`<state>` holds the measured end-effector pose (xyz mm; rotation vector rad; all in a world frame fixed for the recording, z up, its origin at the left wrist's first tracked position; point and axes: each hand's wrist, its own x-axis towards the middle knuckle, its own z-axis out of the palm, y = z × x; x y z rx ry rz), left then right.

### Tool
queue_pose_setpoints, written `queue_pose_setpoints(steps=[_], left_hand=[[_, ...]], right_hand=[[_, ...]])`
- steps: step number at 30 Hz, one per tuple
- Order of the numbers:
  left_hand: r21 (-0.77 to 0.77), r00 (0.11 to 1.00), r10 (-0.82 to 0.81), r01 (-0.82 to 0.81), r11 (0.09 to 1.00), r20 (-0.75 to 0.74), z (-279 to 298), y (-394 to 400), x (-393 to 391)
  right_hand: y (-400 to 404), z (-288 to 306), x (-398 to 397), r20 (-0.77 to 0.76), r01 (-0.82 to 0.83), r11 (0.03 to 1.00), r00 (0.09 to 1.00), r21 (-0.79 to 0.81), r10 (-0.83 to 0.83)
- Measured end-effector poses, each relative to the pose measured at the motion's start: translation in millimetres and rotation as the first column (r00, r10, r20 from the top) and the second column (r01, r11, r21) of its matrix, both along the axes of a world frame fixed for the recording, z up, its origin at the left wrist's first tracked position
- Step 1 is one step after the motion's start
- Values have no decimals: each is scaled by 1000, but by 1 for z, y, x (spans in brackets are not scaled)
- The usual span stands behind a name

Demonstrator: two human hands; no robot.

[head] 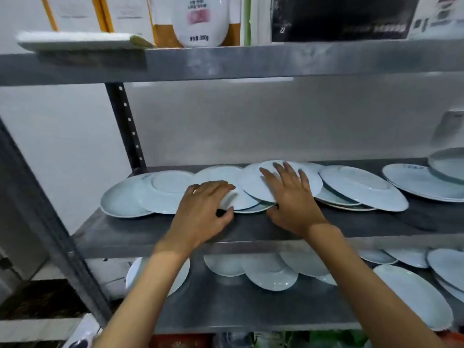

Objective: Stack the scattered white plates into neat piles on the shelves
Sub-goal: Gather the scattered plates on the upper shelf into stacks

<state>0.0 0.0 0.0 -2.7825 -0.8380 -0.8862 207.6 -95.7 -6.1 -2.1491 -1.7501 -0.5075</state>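
Nearest me, low in the frame, the lower shelf (226, 305) carries loose white plates: one half hidden behind the left forearm at lower left, a few overlapping in the lower middle (270, 275), and more crowding the lower right corner (416, 295). Both bare forearms reach up from the bottom edge to the middle shelf (150, 234). There the left hand (203, 209), just left of center, has its fingers curled over the rim of a small plate (238, 199) with the thumb tucked under the edge, so it grips that plate. The right hand (291, 197), at center, lies with fingers spread and straight, flat on top of a tilted plate (253, 182) that leans on the ones beneath it. Around the hands the white plates lie scattered and overlapping: two upside down at center left (160, 192), a slanting heap to the right (361, 187), and a large one with another stacked on it at the right edge (421, 182). Farther back, across the top of the frame, the top shelf (251, 61) holds a flat white tray (75, 40) at upper left, a white packet with printed lettering (199, 18) and a dark box (339, 18) at upper right.
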Motion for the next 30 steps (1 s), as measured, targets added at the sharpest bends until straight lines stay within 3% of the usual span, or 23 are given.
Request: queue_pose_setpoints(steps=[4,10,14,19,30], left_hand=[[-103,972,-48,24,994,-228,-20,38,3],[21,982,-108,113,993,-156,-28,61,10],[-16,977,-169,169,986,-131,-33,61,17],[59,982,-127,137,989,-140,-34,56,24],[78,949,-88,68,995,302,-18,37,20]], right_hand=[[28,-19,2,68,123,992,990,-21,-122],[51,-30,-1,148,127,969,976,213,-160],[52,-24,-6,177,-33,908,983,417,-45],[51,-13,-7,171,-169,881,980,442,103],[51,-1,4,155,-247,815,969,525,194]])
